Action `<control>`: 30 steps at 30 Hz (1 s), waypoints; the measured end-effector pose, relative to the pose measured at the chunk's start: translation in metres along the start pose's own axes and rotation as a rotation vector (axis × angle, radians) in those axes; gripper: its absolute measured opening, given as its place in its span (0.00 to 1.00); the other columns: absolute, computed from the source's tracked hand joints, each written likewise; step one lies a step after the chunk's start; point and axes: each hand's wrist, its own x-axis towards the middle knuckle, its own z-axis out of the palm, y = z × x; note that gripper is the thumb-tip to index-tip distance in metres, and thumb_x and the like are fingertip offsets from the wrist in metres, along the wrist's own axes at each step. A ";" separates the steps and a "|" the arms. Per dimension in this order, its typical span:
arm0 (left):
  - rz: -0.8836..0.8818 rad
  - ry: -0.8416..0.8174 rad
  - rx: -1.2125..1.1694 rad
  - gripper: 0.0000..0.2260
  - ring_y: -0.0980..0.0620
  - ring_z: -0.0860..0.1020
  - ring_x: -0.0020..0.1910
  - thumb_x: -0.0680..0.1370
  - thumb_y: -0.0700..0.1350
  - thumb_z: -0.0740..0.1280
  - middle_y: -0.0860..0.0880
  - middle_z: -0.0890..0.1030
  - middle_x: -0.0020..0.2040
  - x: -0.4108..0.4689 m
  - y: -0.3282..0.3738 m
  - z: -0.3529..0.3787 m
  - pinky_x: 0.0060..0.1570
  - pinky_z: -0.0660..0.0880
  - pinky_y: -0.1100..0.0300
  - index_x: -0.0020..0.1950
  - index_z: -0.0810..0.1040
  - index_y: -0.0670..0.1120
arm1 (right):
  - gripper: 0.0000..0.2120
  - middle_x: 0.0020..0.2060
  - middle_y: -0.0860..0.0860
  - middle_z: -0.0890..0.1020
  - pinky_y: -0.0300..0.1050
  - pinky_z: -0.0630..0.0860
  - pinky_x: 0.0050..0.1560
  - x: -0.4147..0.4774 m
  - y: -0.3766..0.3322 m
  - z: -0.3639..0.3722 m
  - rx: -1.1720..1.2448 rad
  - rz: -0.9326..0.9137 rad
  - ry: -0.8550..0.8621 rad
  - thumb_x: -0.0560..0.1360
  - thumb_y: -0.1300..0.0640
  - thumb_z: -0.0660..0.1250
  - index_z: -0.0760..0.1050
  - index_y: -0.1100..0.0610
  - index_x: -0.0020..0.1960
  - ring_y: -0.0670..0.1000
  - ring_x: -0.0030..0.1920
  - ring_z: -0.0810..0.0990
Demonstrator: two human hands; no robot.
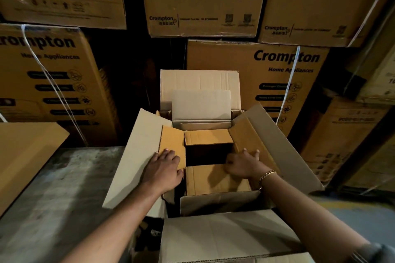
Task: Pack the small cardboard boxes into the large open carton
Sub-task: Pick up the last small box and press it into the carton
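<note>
Hands meet cardboard in a dim storeroom, seen from the single head view, where I am watching both of them work inside the carton (136,156), its four flaps folded outward.

My left hand (164,168) lies flat and spread, palm down, on the top of a small box (172,145) against the carton's left wall; nothing is clasped, the fingers only press. My right hand (243,164) is curled over the near edge of the tan box (245,136) leaning along the right wall, fingertips hooked on it, thumb side hidden, so I cannot tell how firm that grip is. A bracelet (266,176) shows at the wrist.

Between the hands sits another small box (208,136), its long axis running left to right, with a dark gap just in front of it. Nearer me lies one more (215,179), its top in shadow from the right hand.

The coming move, as I judge it, turns on that gap: it lies between the two hands, slightly nearer the right, and the leaning piece must swing left and down to fill or clear it. Packing looks about half done at this layer.

Stacked Crompton cartons (256,70) wall in the background, and a grey surface (53,188) runs along the left.
</note>
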 end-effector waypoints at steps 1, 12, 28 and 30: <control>0.002 -0.015 -0.018 0.25 0.49 0.53 0.80 0.83 0.57 0.54 0.48 0.58 0.81 -0.001 -0.003 -0.001 0.78 0.50 0.48 0.79 0.63 0.49 | 0.21 0.61 0.54 0.80 0.71 0.50 0.73 -0.003 -0.003 -0.008 0.135 0.018 0.043 0.83 0.40 0.54 0.78 0.52 0.60 0.60 0.70 0.71; 0.230 -0.442 -0.073 0.46 0.46 0.48 0.81 0.69 0.81 0.45 0.48 0.62 0.80 -0.033 0.061 -0.007 0.72 0.29 0.43 0.76 0.68 0.54 | 0.42 0.81 0.51 0.58 0.66 0.32 0.76 -0.067 0.022 0.014 -0.233 -0.122 -0.326 0.71 0.23 0.59 0.62 0.45 0.79 0.55 0.82 0.44; 0.176 -0.229 0.007 0.54 0.52 0.60 0.78 0.66 0.83 0.36 0.48 0.74 0.72 -0.053 0.049 0.008 0.76 0.38 0.41 0.69 0.76 0.47 | 0.55 0.79 0.51 0.62 0.67 0.37 0.76 -0.051 0.033 0.050 -0.301 -0.158 -0.017 0.62 0.13 0.47 0.69 0.49 0.75 0.56 0.81 0.48; 0.201 -0.191 0.036 0.52 0.51 0.63 0.76 0.68 0.81 0.35 0.48 0.77 0.69 -0.053 0.049 0.010 0.76 0.40 0.42 0.66 0.78 0.47 | 0.55 0.79 0.52 0.61 0.67 0.36 0.76 -0.052 0.032 0.050 -0.310 -0.165 -0.036 0.64 0.14 0.46 0.66 0.50 0.77 0.56 0.81 0.46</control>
